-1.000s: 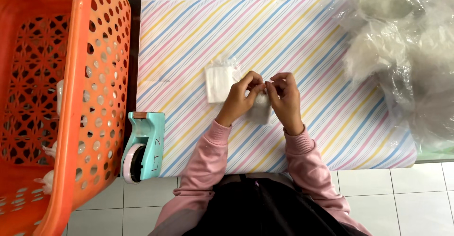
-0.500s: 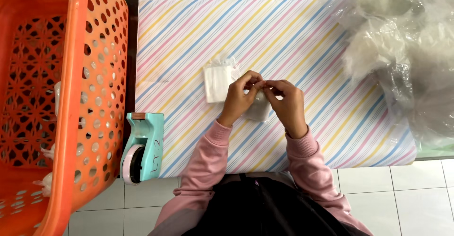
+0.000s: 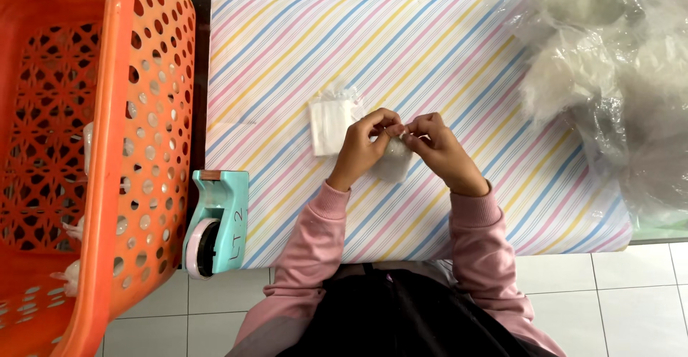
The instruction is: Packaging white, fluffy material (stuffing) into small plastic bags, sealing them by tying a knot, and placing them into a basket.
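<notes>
Nearest the camera, two pink sleeves point(image 3: 469, 246) reached out over the edge of the striped surface point(image 3: 459, 56). The left hand point(image 3: 358, 148) and right hand point(image 3: 443, 149) met just above it, fingers of both pinched shut on the top of a small pale pouch point(image 3: 393, 162), which hung between them and rested against the stripes. The hands stood close together with fingertips almost touching, a grip that looked suited to gathering or closing the pouch's mouth; what exactly was pinched there was too small to tell.

Just beside the left hand, on its far side, lay a small white stack point(image 3: 331, 124) of what looked like more flat pouches, within easy reach. At the near left corner a teal tape dispenser point(image 3: 215, 221) sat by the surface's edge, next to an orange perforated basket point(image 3: 136, 142) standing on the floor side, with a few pale pieces inside.

Farther off to the right, a large clear plastic bag point(image 3: 616, 78) of whitish fluffy filling slumped over the surface's corner, well apart from the hands.
</notes>
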